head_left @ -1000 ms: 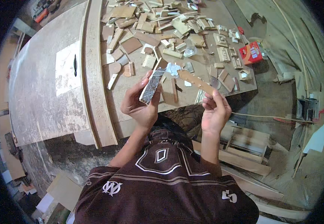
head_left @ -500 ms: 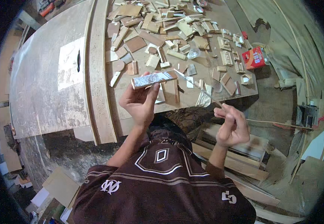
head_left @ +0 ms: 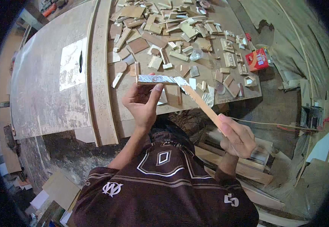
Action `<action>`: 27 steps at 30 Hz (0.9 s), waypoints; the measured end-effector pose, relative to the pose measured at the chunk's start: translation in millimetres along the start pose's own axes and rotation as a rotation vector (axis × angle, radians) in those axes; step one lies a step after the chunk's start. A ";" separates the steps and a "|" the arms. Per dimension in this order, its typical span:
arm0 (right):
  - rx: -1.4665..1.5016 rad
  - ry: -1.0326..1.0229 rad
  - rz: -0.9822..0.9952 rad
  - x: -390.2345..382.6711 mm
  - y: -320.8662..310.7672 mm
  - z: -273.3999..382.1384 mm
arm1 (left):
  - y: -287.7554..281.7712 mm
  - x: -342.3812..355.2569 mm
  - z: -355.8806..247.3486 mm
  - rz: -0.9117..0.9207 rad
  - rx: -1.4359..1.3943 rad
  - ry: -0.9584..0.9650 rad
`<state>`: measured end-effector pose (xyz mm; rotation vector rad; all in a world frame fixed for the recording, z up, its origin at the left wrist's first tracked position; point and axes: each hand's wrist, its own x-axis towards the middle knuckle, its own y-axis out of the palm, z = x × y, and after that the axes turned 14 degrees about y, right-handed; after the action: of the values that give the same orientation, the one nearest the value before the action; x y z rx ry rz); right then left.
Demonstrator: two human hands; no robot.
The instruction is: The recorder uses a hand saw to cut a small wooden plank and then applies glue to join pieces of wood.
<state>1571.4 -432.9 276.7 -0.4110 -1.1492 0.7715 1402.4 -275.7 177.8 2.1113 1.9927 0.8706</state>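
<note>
My left hand (head_left: 143, 106) grips a small wooden block (head_left: 156, 79) from below, thumb against its near side. The block's upper face is coated with something glossy and whitish. In my right hand (head_left: 237, 137) is a flat wooden stick (head_left: 204, 106), pinched near its lower end. A white, wet-looking smear covers the stick's far tip, which meets the right end of the block. Both hands are raised at the near edge of the worktable (head_left: 194, 104). Behind the block lies a loose pile of wood offcuts (head_left: 138, 44).
A red and yellow packet (head_left: 257, 59) stands by the table's right edge. Nearer pieces include several small stacked wood assemblies (head_left: 229, 59) and a clear plastic cup (head_left: 196, 54). A long wooden strip (head_left: 100, 68) and a pale board (head_left: 47, 75) lie left. Planks (head_left: 244, 170) rest below right.
The stick has swung up and left and turned its broad face to view; its tip now reaches the block's right end. The block has tilted slightly, right end lower.
</note>
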 end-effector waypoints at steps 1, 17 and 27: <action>0.001 -0.002 0.000 0.4 1.4 -0.3 | 1.5 -0.7 -1.4 -0.013 -0.012 -0.006; -0.010 0.007 0.077 -13.0 5.6 5.0 | -2.6 -13.9 0.6 -0.077 0.062 0.035; 0.012 -0.020 0.075 -10.5 27.4 -1.9 | -6.0 -17.4 5.0 -0.074 0.076 0.040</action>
<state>1562.0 -421.7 251.1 -0.4390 -1.1526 0.8489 1399.9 -289.9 165.2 2.0589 2.1422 0.8451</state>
